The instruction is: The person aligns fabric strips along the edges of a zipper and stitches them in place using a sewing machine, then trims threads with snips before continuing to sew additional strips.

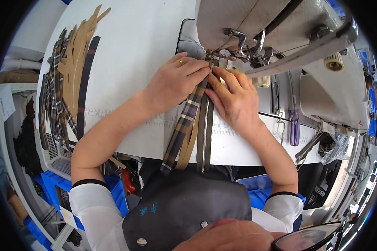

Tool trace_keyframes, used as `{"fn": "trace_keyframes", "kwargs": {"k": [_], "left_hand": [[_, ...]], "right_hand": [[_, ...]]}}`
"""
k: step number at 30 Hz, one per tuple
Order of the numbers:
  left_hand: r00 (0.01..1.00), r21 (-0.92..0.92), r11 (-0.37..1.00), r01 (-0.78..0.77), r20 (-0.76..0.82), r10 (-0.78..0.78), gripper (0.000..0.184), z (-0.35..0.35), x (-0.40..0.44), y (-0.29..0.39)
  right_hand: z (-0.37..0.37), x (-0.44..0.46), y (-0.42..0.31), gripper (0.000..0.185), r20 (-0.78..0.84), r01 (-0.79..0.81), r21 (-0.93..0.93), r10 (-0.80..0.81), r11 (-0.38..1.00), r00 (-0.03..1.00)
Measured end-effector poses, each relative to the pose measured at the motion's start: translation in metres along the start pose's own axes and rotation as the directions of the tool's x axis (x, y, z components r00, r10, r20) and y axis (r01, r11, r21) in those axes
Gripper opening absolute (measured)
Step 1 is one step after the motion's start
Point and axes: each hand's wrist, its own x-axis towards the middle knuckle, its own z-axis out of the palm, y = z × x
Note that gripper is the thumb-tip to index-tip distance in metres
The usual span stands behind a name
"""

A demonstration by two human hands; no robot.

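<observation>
My left hand (176, 79), a ring on one finger, presses its closed fingers on the top of a plaid strip (186, 119) just in front of the sewing machine's needle area. Close on its right, my right hand (234, 94) pinches the upper part of a dark zipper tape (204, 134) with metal teeth. Strip and zipper lie side by side and hang over the table's front edge. Between them shows a tan strip (189, 146). The sewing machine (255, 25) stands over the fingertips; the exact contact under them is hidden.
On the left of the white table (130, 50) lies a pile of plaid and tan strips (73, 71). A purple-handled screwdriver (294, 127) and tweezers (275, 96) lie at the right, near a clear plastic bag (337, 148). Blue bins (56, 188) stand below.
</observation>
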Motion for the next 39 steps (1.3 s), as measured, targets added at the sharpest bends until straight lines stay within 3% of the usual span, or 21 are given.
{"fn": "trace_keyframes", "kwargs": {"k": [22,31,34,39], "left_hand": [[1.000,-0.012,1.000,0.024,-0.018,-0.024,0.029,0.004,0.001,-0.001],[0.998,-0.008,0.998,0.057,0.027,-0.057,0.035,0.003,-0.001,0.004],[0.998,0.025,0.998,0.054,0.040,-0.055,0.035,0.005,-0.003,0.002],[0.996,0.131,0.989,0.073,0.046,-0.079,0.034,0.007,-0.006,0.005]], "right_hand": [[-0.001,0.000,-0.001,0.032,-0.002,-0.004,-0.009,0.004,1.000,1.000],[0.011,-0.003,0.012,0.035,-0.133,0.091,0.025,-0.087,0.996,0.987],[0.007,-0.005,0.008,0.033,-0.063,-0.001,0.058,0.005,0.998,0.998],[0.006,-0.006,0.008,0.034,-0.028,0.001,-0.009,-0.002,1.000,1.000]]}}
